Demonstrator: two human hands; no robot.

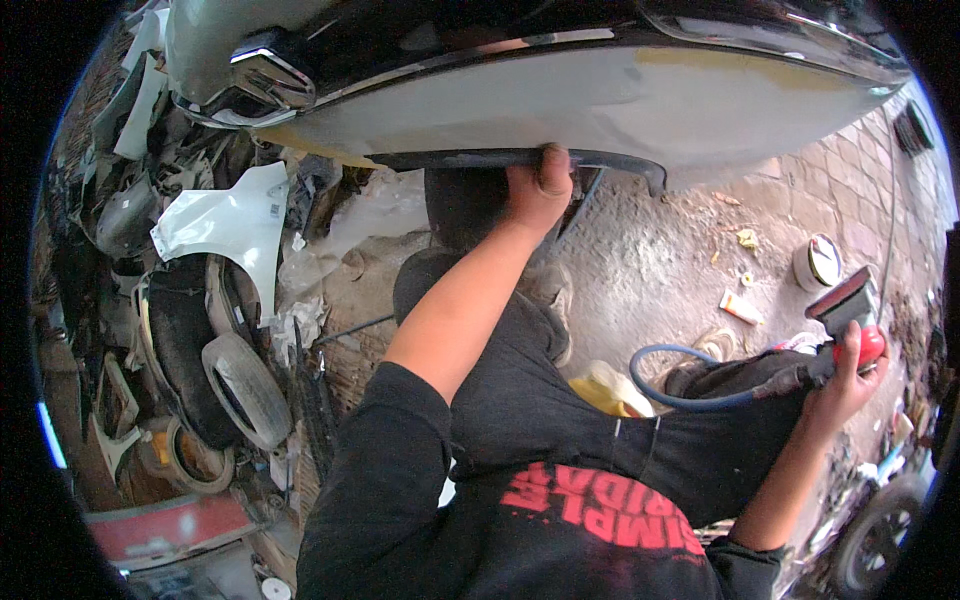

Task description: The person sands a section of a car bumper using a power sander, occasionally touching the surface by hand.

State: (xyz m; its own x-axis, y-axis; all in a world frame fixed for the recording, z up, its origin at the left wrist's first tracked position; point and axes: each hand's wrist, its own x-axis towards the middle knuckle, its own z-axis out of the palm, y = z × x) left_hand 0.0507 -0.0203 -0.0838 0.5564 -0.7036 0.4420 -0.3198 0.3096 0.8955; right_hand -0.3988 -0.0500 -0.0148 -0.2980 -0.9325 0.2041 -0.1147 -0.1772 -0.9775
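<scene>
The bare ground (650, 250) under the car body (600, 100) is open for a hand to pass, but a round tin (818, 262) and a small tube (741, 308) sit to the right, and old tyres (245, 385) and white car panels (235, 220) crowd the left.

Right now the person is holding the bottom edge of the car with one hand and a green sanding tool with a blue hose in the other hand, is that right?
Not quite. The sanding tool in the right hand has a red body, not green. The head view shows it. The rest holds: the blue hose runs to it, and the left hand grips the bottom edge of the car.
</scene>
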